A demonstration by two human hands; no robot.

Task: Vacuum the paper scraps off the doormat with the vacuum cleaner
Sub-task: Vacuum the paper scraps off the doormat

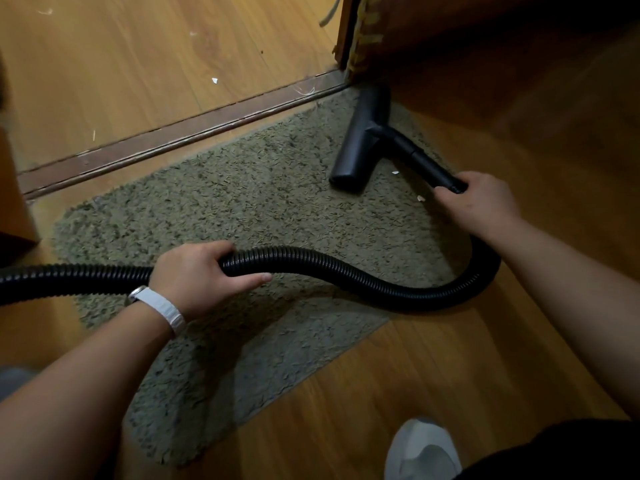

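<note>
Warm, dim light is falling on a wood floor (450,375) at a doorway.

The orange-brown planks are slanting toward the upper right and sinking into shadow on the right side. A dark brown threshold (180,136) is crossing diagonally from the lower left up to the foot of a door (485,46), and it is showing pale scuffs in places. Beyond it a lighter floor (121,64) is catching more light. The door is standing at the upper right, its near edge looking chipped and frayed with yellowish bits. A pale cord (329,13) is hanging just left of it at the top. A brown piece of furniture (14,202) is cutting in at the left edge.
</note>
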